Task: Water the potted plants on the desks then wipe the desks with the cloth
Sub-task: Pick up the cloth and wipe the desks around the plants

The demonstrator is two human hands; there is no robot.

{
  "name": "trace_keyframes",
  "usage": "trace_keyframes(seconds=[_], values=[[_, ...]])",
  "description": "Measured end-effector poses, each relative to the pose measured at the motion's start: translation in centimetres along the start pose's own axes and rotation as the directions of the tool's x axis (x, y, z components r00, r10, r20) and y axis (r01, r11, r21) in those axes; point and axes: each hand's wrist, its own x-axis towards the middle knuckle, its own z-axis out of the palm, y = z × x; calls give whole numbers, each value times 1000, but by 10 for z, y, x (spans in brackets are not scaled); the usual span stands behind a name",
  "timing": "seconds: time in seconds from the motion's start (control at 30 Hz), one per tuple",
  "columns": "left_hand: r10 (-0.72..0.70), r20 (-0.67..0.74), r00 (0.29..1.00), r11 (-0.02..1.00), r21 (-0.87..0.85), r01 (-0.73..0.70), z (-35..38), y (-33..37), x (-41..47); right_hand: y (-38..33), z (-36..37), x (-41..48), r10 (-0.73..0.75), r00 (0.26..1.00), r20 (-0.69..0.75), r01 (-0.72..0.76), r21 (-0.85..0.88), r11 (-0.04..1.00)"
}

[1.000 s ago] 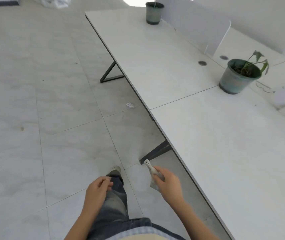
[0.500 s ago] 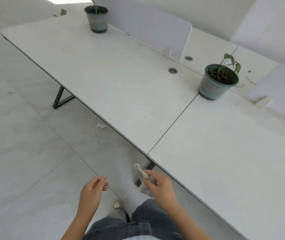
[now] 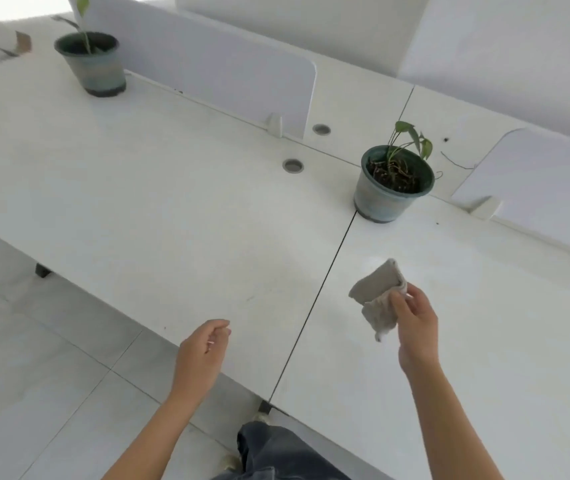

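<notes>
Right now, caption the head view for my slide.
Right hand holds a cloth above the white desk; left hand empty; potted plant beyond.

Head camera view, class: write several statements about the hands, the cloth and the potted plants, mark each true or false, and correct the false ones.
1. The right hand holds a grey cloth over the right-hand desk. True.
2. The left hand grips a watering can. False: it holds nothing, and its fingers are loosely curled.
3. The nearer potted plant and the farther potted plant both stand upright on the desks. True.
4. The grey cloth is draped over the nearer potted plant. False: it is in the right hand, well apart from that pot.
</notes>
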Motion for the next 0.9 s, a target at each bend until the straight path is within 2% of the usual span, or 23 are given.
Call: trace_keyframes(seconds=[0.1, 0.17, 0.2, 0.27, 0.33, 0.37, 0.5, 0.63, 0.7, 0.77, 0.9], values=[[127, -17, 992, 973, 194, -122, 18, 22, 60, -16, -22, 71, -84, 983, -166, 72, -78, 994], [181, -17, 983, 929, 332, -165, 30, 30, 97, -19, -35, 118, -147, 973, -180, 98, -256, 962], [190, -5, 982, 897, 407, -172, 35, 32, 114, -18, -39, 140, -159, 976, -148, 89, -396, 914], [191, 48, 980, 799, 572, -183, 43, 34, 141, -10, -43, 178, -116, 993, -22, 71, -672, 737], [172, 85, 981, 700, 691, -183, 48, 31, 160, 2, -41, 204, -20, 998, 67, 67, -819, 570], [158, 95, 983, 663, 727, -177, 49, 28, 167, 8, -38, 212, 23, 998, 59, 40, -862, 505], [97, 96, 991, 589, 796, -135, 50, 6, 180, 36, -18, 222, 108, 994, -24, -63, -928, 367], [110, 99, 989, 556, 819, -144, 54, -6, 182, 50, 4, 202, 101, 994, -31, -67, -925, 375], [127, 76, 989, 559, 818, -135, 56, -5, 183, 53, 23, 185, 82, 996, 42, 12, -941, 337], [136, 64, 989, 554, 822, -130, 56, -5, 184, 55, 49, 174, 28, 983, 182, 165, -936, 311], [132, 68, 989, 543, 830, -129, 57, -4, 184, 47, 101, 186, -41, 909, 415, 409, -870, 275]])
